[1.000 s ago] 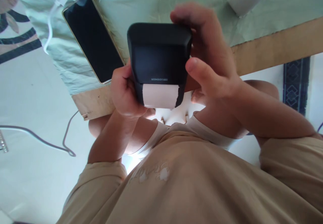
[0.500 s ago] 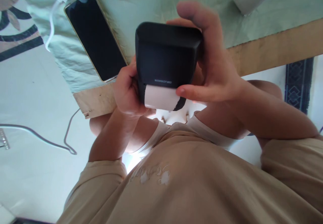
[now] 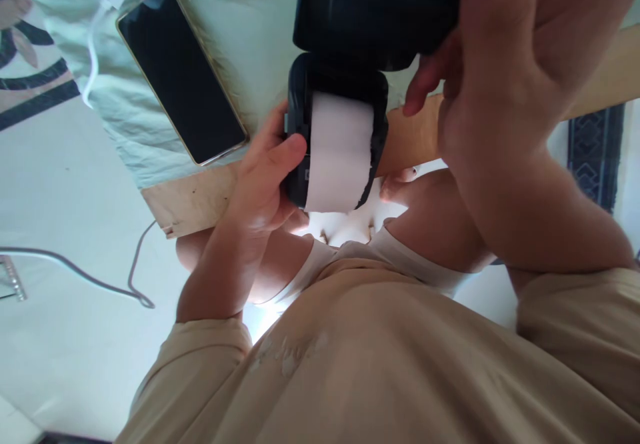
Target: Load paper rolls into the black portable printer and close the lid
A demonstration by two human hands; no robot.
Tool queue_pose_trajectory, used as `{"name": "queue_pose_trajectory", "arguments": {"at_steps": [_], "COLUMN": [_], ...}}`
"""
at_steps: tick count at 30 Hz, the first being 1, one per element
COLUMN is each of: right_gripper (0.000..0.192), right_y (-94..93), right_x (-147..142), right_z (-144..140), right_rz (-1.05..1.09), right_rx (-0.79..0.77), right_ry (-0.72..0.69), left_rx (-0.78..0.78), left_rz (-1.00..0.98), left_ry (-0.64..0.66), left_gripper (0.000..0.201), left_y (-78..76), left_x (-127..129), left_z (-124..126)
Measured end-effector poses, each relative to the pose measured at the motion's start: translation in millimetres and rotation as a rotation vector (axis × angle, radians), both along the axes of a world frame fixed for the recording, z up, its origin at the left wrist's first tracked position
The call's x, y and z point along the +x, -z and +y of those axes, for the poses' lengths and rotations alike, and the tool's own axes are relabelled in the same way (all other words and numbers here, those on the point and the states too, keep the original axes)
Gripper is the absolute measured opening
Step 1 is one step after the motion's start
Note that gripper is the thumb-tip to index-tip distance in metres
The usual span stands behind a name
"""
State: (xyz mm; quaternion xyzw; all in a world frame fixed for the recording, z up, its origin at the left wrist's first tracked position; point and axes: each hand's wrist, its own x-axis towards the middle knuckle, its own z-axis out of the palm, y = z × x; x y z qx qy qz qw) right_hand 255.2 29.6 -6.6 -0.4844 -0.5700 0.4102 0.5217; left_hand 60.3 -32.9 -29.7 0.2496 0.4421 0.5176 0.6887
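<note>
Head view: left hand [image 3: 263,181] wrapped around black printer [image 3: 300,131], thumb on its side, held above the table edge [image 3: 195,201]. Lid [image 3: 380,11] swung up, gripped by right hand [image 3: 500,64], fingers curled on it. White paper roll [image 3: 340,151] exposed inside. Phone [image 3: 180,74] lies on green cloth [image 3: 250,24], just left of the printer.

Soft daylight; glare blows out the white patch at my lap; my right hand [image 3: 500,77] looms close, blurred.
</note>
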Motion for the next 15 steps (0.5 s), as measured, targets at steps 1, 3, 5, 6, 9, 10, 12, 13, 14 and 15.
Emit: {"name": "queue_pose_trajectory", "arguments": {"at_steps": [1, 3, 5, 6, 9, 10, 12, 13, 14, 15], "right_gripper": [0.033, 0.022, 0.019, 0.022, 0.022, 0.021, 0.029, 0.034, 0.037, 0.038], "right_y": [1.8, 4.6, 4.9, 4.2, 0.2, -1.3, -4.5, -6.5, -8.8, -11.4], "right_x": [-2, -4, -3, -1, 5, 8, 11, 12, 11, 11], "right_z": [2, 3, 1, -1, -8, -9, -11, -11, -10, -10], "right_rz": [0.032, 0.064, 0.046, -0.009, -0.277, -0.396, -0.651, -0.767, -0.873, -0.96], "right_rx": [0.072, 0.133, 0.155, 0.163, 0.186, 0.174, 0.152, 0.155, 0.156, 0.157], "right_ry": [0.056, 0.089, 0.064, 0.049, -0.073, -0.147, -0.279, -0.324, -0.355, -0.373], "left_rx": [0.003, -0.017, -0.034, -0.039, -0.032, -0.032, -0.032, -0.03, -0.024, -0.016], "left_rz": [0.012, 0.039, 0.053, 0.054, 0.043, 0.036, 0.028, 0.025, 0.024, 0.025], "left_ry": [0.003, 0.038, 0.062, 0.057, 0.007, -0.005, -0.005, -0.004, -0.007, -0.002], "left_gripper": [0.045, 0.044, 0.042, 0.04, 0.031, 0.03, 0.033, 0.036, 0.039, 0.041], "left_y": [-1.5, -4.5, -6.6, -7.0, -6.2, -5.4, -3.5, -2.5, -1.3, -0.1], "left_x": [0, -1, -1, 0, 0, 0, 0, 0, -1, -1], "left_z": [0, -1, -2, -2, -1, -1, -1, -1, -1, -1]}}
